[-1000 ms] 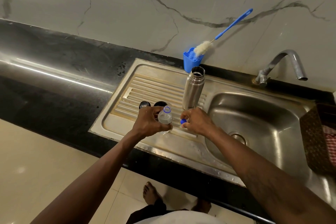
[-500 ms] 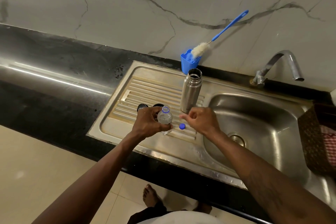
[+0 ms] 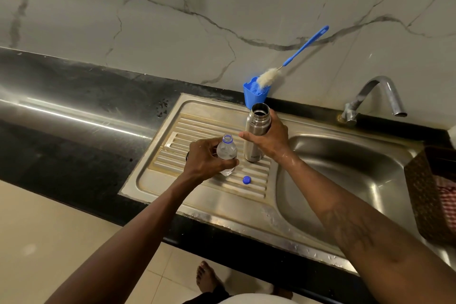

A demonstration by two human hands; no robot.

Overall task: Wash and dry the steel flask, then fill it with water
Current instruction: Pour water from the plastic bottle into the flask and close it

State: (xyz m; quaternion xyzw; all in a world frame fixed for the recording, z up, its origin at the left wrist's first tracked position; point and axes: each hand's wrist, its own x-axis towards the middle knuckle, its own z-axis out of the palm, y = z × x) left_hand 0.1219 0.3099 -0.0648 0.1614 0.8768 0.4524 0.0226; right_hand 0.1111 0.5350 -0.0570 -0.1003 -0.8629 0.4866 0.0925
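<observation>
**A:** Head view first: where is the tall, open-mouthed steel flask (image 3: 253, 149)?

**B:** Upright on the ribbed steel drainboard (image 3: 197, 121), just left of the sink basin (image 3: 345, 168). The right hand (image 3: 271, 140) has its fingers wrapped round the flask's upper body.

**A:** And the left hand (image 3: 203, 160)?

**B:** Its fingers are curled round a small clear plastic bottle (image 3: 228, 150) (uncapped), just beside the flask. A round blue cap (image 3: 246, 180) lies on the drainboard, nearer the person.

**A:** Behind them?

**B:** A blue-handled white bottle brush (image 3: 267, 75) leans in a blue plastic cup (image 3: 251, 99).
</observation>
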